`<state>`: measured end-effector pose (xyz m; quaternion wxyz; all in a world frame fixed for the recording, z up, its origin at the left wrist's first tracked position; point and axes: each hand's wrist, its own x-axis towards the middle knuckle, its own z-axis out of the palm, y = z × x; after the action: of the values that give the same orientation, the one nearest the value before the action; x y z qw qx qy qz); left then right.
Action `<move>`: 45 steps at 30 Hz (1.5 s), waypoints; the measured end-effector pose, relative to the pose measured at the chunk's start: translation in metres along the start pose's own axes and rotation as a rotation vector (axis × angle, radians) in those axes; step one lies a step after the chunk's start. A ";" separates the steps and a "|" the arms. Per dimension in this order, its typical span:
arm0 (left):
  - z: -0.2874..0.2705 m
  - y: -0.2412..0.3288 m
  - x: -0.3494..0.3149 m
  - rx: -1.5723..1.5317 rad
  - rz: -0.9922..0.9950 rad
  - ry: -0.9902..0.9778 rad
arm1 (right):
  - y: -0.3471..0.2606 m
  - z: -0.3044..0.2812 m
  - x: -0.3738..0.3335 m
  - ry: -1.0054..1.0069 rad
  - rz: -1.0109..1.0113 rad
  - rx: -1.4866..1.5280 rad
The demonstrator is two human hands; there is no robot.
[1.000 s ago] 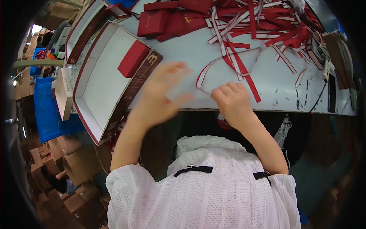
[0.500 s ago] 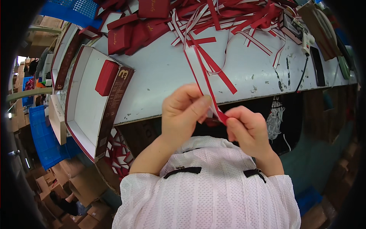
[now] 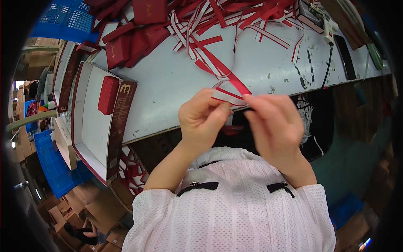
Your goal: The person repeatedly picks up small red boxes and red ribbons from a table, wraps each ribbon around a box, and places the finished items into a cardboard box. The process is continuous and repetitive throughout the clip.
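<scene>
In front of my chest, a red-and-white ribbon (image 3: 228, 97) is bent into a loop between my hands. My left hand (image 3: 201, 119) pinches its left part between thumb and fingers. At the ribbon's right end my right hand (image 3: 277, 126) holds it by the fingertips, slightly smeared by motion. Just beyond the loop, loose ribbon strips (image 3: 216, 65) reach from a tangled heap (image 3: 268, 21) at the back of the white table (image 3: 168, 90). Inside an open shallow carton (image 3: 90, 122) on the left lies a closed red box (image 3: 108, 95).
Dark red boxes (image 3: 142, 40) are piled at the back left beside a blue plastic crate (image 3: 67, 19). A black phone (image 3: 344, 56) and a white power strip (image 3: 328, 33) lie at the right. Below the table's left end are red-and-white pieces (image 3: 133, 172). Another person (image 3: 82, 231) is far off at lower left.
The ribbon went from a long stretched strip to a short bent loop. My right hand moved up and turned over it. The whole view shifted slightly.
</scene>
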<state>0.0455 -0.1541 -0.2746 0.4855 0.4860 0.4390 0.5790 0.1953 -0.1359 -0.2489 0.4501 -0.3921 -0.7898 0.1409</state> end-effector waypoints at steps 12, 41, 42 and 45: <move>-0.002 -0.012 -0.002 0.446 0.250 -0.029 | 0.024 0.032 -0.016 0.043 0.032 0.107; -0.009 0.039 0.014 0.144 0.309 -0.487 | -0.007 -0.005 -0.016 -0.076 -0.006 -0.001; -0.013 0.039 0.018 0.149 0.379 -0.512 | -0.003 -0.008 -0.021 -0.072 0.083 0.119; -0.070 0.023 0.062 0.560 0.320 0.060 | 0.010 -0.032 -0.030 0.117 0.290 0.695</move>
<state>-0.0302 -0.0982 -0.2539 0.2226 0.6465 0.5133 0.5186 0.2349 -0.1558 -0.2547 0.5761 -0.3310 -0.6040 0.4400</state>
